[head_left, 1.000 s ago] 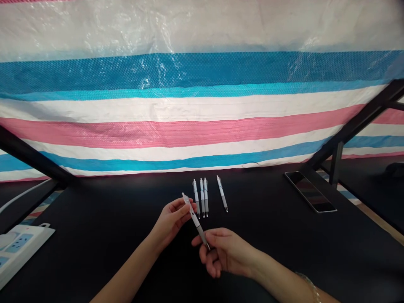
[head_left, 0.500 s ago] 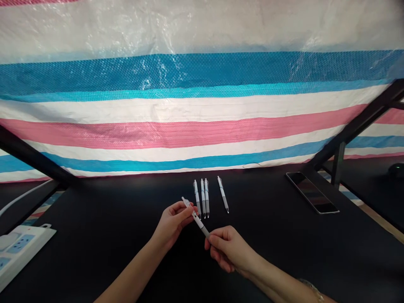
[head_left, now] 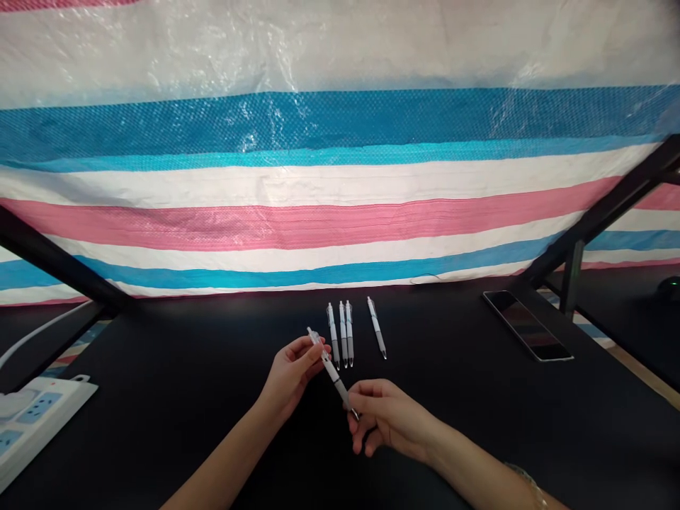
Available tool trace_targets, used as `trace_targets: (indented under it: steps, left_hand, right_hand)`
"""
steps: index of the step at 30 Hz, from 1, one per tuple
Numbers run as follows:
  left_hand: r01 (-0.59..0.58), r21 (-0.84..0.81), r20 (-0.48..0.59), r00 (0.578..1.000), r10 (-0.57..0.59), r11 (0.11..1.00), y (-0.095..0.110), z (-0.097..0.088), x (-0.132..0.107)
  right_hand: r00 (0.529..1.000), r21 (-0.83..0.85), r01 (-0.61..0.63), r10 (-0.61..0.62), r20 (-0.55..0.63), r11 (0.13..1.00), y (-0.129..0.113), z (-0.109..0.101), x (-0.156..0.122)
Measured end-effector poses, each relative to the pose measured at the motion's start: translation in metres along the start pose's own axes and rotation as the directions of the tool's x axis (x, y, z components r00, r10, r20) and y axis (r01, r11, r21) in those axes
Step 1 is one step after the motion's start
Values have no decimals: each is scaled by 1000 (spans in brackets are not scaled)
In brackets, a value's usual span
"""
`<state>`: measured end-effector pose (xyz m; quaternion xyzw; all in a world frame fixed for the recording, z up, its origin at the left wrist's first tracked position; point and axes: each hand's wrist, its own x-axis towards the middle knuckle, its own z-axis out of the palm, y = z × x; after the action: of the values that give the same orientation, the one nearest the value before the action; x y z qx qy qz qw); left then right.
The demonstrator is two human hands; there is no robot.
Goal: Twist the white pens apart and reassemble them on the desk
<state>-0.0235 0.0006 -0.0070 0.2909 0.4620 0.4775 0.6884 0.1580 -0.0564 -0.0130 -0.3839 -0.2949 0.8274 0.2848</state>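
A white retractable pen (head_left: 332, 371) with a grey grip slants down to the right between my hands. My left hand (head_left: 293, 372) pinches its upper barrel near the clear clip. At the lower end, the thumb and index finger of my right hand (head_left: 390, 418) are on the grey grip, with the other fingers loosely apart. The dark tip shows past the right thumb. Just beyond my left fingertips lies a similar pen (head_left: 333, 333), beside two pens (head_left: 346, 329) lying close together. Another pen (head_left: 377, 327) rests apart to the right.
A smartphone (head_left: 527, 324) lies on the black table (head_left: 212, 354) at the right. At the left edge sits a white power strip (head_left: 47, 418) with a plug in it. Dark frame bars (head_left: 600, 205) flank the table, and a striped plastic sheet (head_left: 319, 184) hangs behind.
My right fingers have loosened and spread a little, so the pen's tip now shows past the thumb. The left hand has kept its pinch, nearly still.
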Motion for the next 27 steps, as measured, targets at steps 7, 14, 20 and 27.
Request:
trace_targets:
  steps: [7,14,20,27]
  left_hand:
    - [-5,1,29,1000,5,1000,-1,0,0]
    - [-7,-1,35,999,7,1000,-2,-2,1]
    - [-17,5,39,999,16,1000,-1,-1,0]
    - [-23,2,24,999,23,1000,0,-1,0]
  right_hand:
    - [998,5,-48,48,44,999,-1,0,-1]
    - [998,2,-42,41,38,999,0,-1,0]
    - [998,12,-52,51,29,999,-1,0,0]
    - [997,11,-67,67,37,998,-3,-2,-1]
